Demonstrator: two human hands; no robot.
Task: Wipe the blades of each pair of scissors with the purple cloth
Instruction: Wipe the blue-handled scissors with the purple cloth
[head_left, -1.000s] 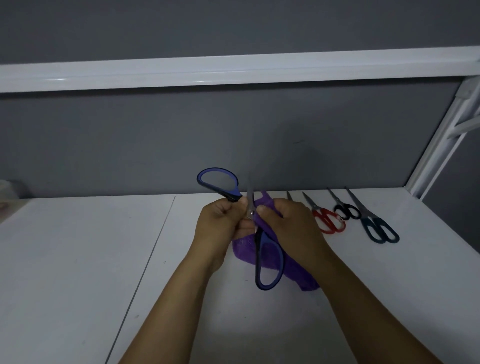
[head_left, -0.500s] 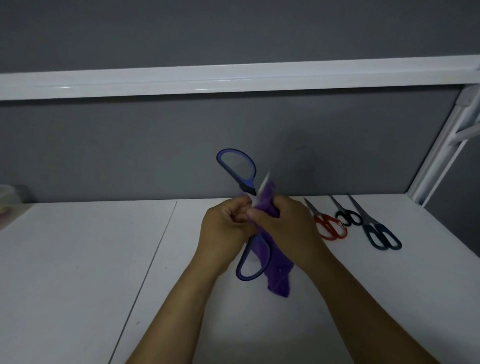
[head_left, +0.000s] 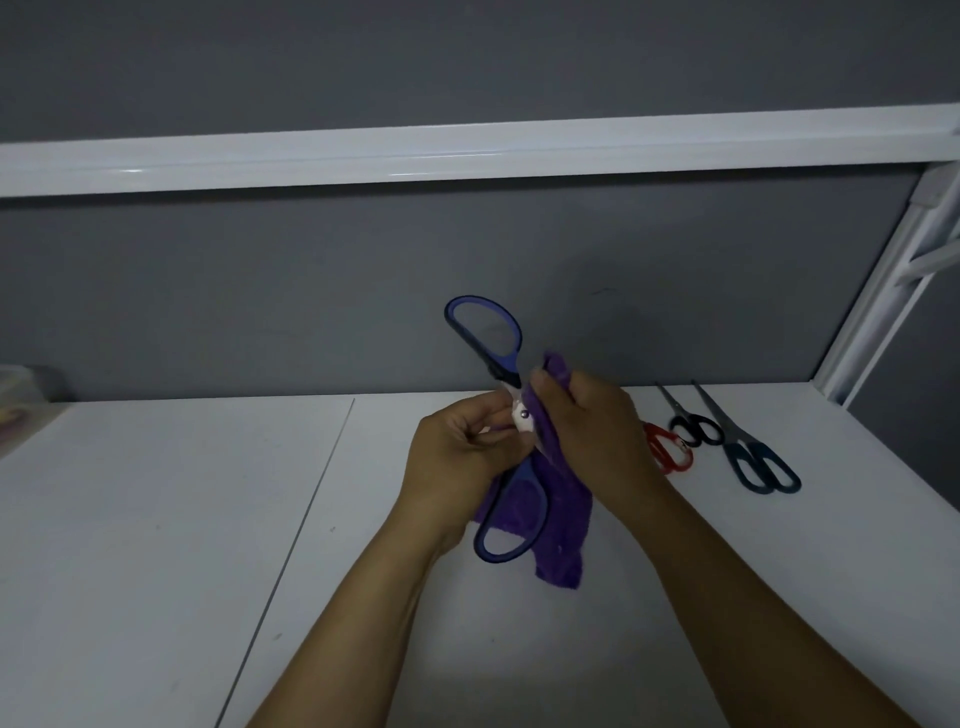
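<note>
Left grip: my left hand (head_left: 457, 457) pinches the blue scissors (head_left: 503, 370) at the pivot, above the table (head_left: 156, 519).
Right grip: my right hand (head_left: 597, 436) squeezes the purple cloth (head_left: 563, 519) round a blade.
Handles: spread wide apart.
Far right: red scissors (head_left: 670, 452), black scissors (head_left: 696, 428) and teal scissors (head_left: 753, 457) lie on the table.

This looks like a bare work bay rather than a home. A plain white table (head_left: 156, 545) is made of two panels that meet at a seam (head_left: 306, 514). A flat grey back panel (head_left: 260, 291) stands behind it, with a white metal rail (head_left: 467, 150) across the upper frame and a white upright (head_left: 883, 291) at the right. Red-handled scissors (head_left: 670, 452), black-handled scissors (head_left: 698, 434) and dark blue-handled scissors (head_left: 737, 441) lie in a neat row at the table's right.
</note>
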